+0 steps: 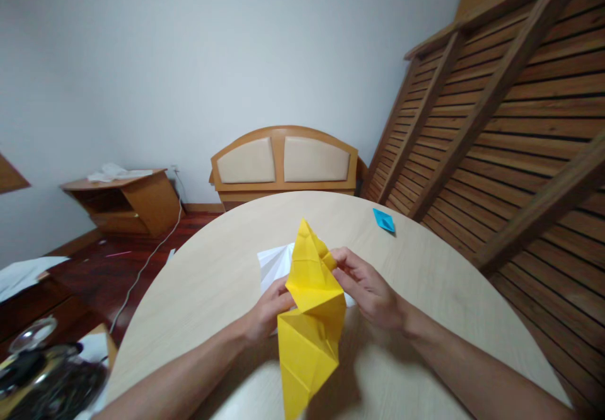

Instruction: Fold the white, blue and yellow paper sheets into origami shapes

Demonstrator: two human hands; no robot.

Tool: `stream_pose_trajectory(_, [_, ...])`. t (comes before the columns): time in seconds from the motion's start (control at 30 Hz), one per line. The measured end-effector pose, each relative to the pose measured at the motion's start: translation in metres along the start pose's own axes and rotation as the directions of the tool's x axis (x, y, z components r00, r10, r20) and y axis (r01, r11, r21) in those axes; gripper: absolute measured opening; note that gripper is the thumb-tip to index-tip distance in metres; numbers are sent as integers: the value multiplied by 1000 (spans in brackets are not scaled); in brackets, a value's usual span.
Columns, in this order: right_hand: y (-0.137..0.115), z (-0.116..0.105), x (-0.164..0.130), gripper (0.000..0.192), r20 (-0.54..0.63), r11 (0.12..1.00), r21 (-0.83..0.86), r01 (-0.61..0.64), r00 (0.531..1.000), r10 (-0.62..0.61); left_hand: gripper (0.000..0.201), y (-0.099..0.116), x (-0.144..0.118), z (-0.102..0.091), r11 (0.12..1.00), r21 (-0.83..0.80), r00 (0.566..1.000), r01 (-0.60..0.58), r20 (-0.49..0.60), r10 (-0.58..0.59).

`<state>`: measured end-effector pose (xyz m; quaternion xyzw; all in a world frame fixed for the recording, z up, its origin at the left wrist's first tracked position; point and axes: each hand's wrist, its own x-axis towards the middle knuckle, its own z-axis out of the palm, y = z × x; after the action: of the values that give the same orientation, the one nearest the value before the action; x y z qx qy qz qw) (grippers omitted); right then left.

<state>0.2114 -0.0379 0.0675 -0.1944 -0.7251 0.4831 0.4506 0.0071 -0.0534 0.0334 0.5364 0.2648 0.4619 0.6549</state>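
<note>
While both hands are up over the round table (425, 294), they've got a folded yellow paper (309, 306) pinched between them, held clear of the tabletop as far as I can tell. The left hand (269, 309) grips it from the left side, roughly at the middle where the shape narrows into a waist, fingers closed tight on the edge with the thumb tucked behind the sheet, so I can't see that one. The right hand (366, 287) comes in from the other side, a bit higher, and its fingertips (336, 257) are nipped narrow on a small flap at the upper right edge of the paper. So both are closed on the same piece, nothing spread wide.

The paper itself is creased into a long pointy shape, one tip sticking up above the fingers and a bigger tip hanging down below them toward the camera.

Right behind the fingers, partly hidden by the yellow sheet, there's a white pleated paper (274, 265) lying on the table, peeking out mostly beyond the left hand's knuckles. Well off past the right hand, near the far edge of the table, sits a little blue folded paper (384, 220), not touching anything.

Further back there's a wooden headboard (283, 161) against the wall, and a slatted bed frame (510, 111) leaning up on the right.
</note>
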Motion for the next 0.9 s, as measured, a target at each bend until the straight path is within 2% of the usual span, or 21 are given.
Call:
stream_pose_trajectory(0.1, [0,-5,5,25,-58,997,72,-33,998,38,49,4,-1,-3,983,-184,989,24,145,3])
stream_pose_trajectory(0.2, [0,-7,7,27,-13,974,196,-114,993,118,56,7,-2,-4,932,-339,964,124,263,-32])
stream_pose_trajectory(0.27, [0,-7,7,28,29,956,242,-164,986,162,64,9,-2,-5,894,-397,950,208,301,-87])
stream_pose_trajectory(0.37, [2,-9,7,29,59,945,255,-205,979,197,67,13,-3,-8,878,-400,941,263,308,-142])
stream_pose_trajectory(0.47, [1,-14,9,31,30,952,220,-214,977,213,57,17,-4,-13,905,-319,932,281,316,-178])
stream_pose_trajectory(0.57, [1,-26,11,34,-61,964,150,-218,971,229,45,21,-3,-17,939,-218,945,268,247,-212])
stream_pose_trajectory(0.67, [2,-42,12,38,-117,955,109,-276,950,288,38,25,0,-17,968,-157,979,197,93,-184])
stream_pose_trajectory(0.77, [2,-59,11,48,-98,921,122,-371,919,383,41,30,3,-16,989,-68,985,134,-102,-141])
stream_pose_trajectory(0.9, [0,-77,12,69,-26,847,28,-530,847,531,44,32,10,-23,978,183,956,104,-291,-47])
